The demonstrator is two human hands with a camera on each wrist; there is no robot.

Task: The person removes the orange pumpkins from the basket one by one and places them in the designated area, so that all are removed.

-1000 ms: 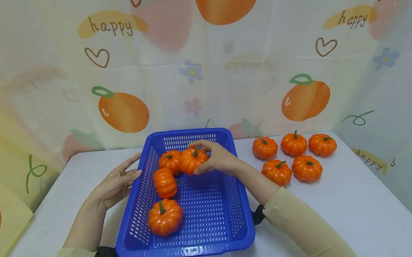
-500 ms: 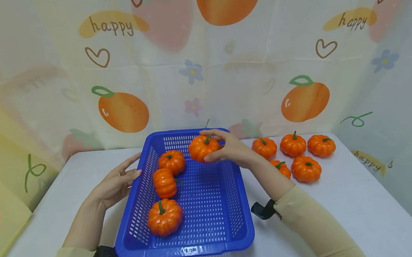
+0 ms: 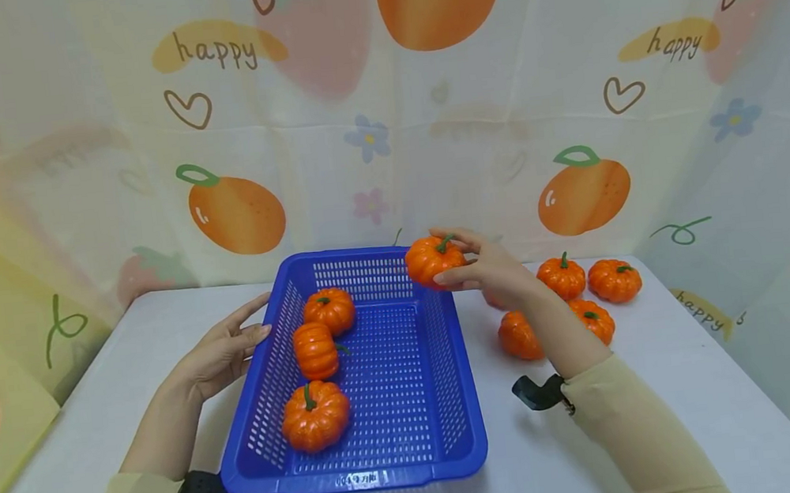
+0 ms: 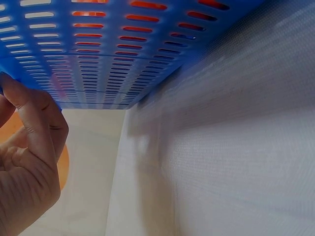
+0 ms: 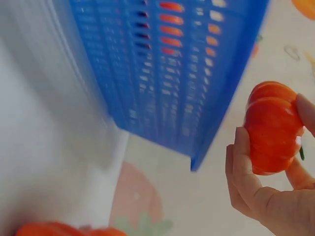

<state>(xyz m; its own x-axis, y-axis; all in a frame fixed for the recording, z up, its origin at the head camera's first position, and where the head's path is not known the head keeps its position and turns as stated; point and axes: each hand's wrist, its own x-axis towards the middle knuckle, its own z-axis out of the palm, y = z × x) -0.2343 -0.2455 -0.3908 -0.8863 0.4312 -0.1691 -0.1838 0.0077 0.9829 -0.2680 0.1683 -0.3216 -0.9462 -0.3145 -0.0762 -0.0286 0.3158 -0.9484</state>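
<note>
A small orange pumpkin with a green stem [image 3: 434, 262] is held up over the far right rim of the blue basket [image 3: 472, 398] by my right hand [image 3: 493, 269]. In the right wrist view, the fingers and thumb of this hand wrap around the pumpkin [image 5: 271, 128], apart from the basket wall. At the basket's left rim my left hand [image 3: 220, 355] grips the edge; its bent fingers show beside the perforated wall in the left wrist view. Inside the basket, along its left side, lie a far pumpkin [image 3: 330, 311], a tipped middle pumpkin [image 3: 315, 351] and a near pumpkin [image 3: 315, 417].
Right of the basket, several more pumpkins stand on the white table [image 3: 703, 407], among them a back one [image 3: 562, 278] and a far right one [image 3: 615, 281]. My right forearm partly covers some of them. A patterned curtain [image 3: 443, 154] hangs behind the table.
My right hand has lifted the pumpkin from beside the far one in the basket and carried it up and right to the rim. The left hand and basket have stayed put.
</note>
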